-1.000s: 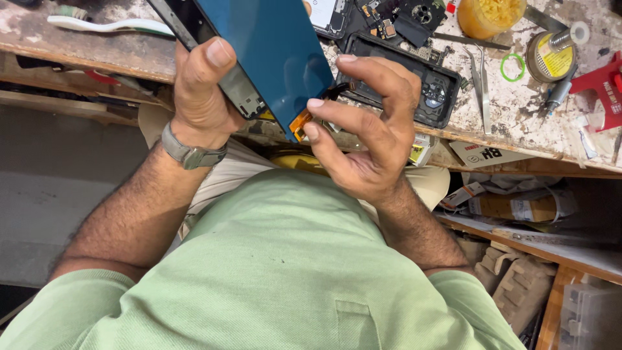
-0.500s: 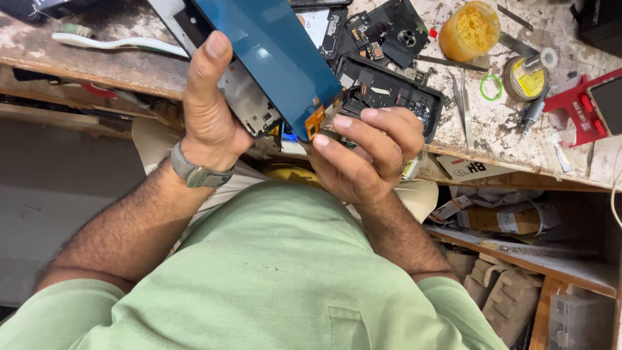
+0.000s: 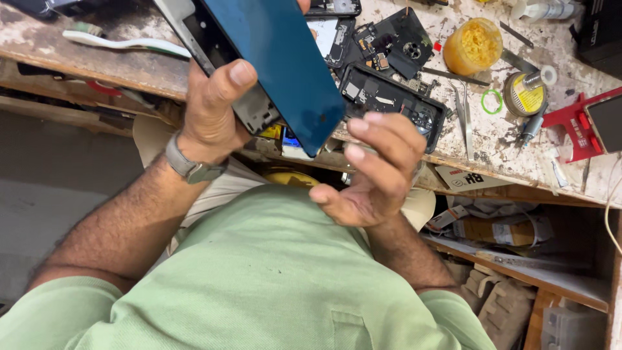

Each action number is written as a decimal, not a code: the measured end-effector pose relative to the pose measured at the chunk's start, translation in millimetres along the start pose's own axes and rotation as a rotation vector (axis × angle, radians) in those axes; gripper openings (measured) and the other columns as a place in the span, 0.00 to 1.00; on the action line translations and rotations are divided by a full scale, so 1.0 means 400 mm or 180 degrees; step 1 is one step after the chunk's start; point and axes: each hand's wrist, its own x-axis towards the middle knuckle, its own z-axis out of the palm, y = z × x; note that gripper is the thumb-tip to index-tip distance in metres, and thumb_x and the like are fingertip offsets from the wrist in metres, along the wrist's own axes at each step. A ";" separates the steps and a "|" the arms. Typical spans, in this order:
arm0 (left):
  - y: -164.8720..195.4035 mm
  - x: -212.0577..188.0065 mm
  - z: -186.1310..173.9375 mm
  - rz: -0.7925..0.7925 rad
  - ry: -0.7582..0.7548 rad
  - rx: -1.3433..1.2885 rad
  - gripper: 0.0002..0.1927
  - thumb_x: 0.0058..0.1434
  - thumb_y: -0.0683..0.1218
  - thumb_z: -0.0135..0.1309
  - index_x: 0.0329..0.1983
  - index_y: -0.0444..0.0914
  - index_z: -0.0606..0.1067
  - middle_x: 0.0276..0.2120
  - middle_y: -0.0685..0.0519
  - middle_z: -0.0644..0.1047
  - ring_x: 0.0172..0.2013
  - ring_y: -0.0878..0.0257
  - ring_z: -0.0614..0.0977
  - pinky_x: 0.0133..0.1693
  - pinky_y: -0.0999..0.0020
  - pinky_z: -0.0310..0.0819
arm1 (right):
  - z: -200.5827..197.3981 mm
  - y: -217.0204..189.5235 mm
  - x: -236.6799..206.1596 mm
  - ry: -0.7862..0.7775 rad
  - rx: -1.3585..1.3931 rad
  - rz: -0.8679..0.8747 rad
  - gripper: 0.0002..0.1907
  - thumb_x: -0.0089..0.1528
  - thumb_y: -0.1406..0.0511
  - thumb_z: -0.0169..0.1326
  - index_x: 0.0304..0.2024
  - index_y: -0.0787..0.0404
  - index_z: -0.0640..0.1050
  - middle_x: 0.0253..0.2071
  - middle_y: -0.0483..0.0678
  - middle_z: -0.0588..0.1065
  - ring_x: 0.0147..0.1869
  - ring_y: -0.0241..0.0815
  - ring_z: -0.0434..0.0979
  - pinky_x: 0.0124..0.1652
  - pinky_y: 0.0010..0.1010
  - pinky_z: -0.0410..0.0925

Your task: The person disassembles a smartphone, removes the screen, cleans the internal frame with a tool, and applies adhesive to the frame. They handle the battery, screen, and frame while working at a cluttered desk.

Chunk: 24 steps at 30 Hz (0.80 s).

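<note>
Since the earlier frame your right hand (image 3: 372,172) has let go, fingers half open, empty. Left hand (image 3: 217,110) grips the phone (image 3: 272,71), upper centre, blue back panel partly lifted off; full separation remains. Opened phone frame (image 3: 395,104) on tabletop (image 3: 505,139).

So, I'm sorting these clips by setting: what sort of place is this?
Most likely a phone repair bench. The left hand holds a blue phone back panel, an opened phone frame with bare parts lies on the stained workbench, and tweezers sit beside a yellow paste jar.
</note>
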 end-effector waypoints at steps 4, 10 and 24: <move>0.007 -0.007 -0.016 -0.0020 0.0126 0.0252 0.29 0.65 0.50 0.67 0.61 0.30 0.71 0.53 0.45 0.78 0.51 0.58 0.83 0.56 0.63 0.83 | -0.049 -0.010 0.038 -0.0862 -0.0253 0.0173 0.24 0.63 0.51 0.66 0.51 0.59 0.77 0.54 0.49 0.77 0.64 0.54 0.70 0.64 0.48 0.59; 0.005 -0.012 -0.036 0.0226 0.0255 0.0495 0.25 0.65 0.45 0.67 0.61 0.31 0.72 0.49 0.48 0.79 0.48 0.61 0.83 0.54 0.66 0.81 | -0.058 -0.021 0.066 -0.1100 -0.0313 0.0466 0.15 0.62 0.59 0.70 0.45 0.57 0.80 0.46 0.42 0.79 0.59 0.46 0.76 0.66 0.46 0.57; 0.009 -0.021 -0.027 0.0400 0.0319 0.1282 0.28 0.64 0.45 0.69 0.61 0.33 0.70 0.51 0.52 0.78 0.51 0.65 0.80 0.58 0.70 0.78 | -0.050 -0.054 0.074 -0.1210 -0.0528 0.1021 0.08 0.64 0.70 0.65 0.42 0.55 0.79 0.44 0.41 0.77 0.58 0.41 0.78 0.67 0.41 0.53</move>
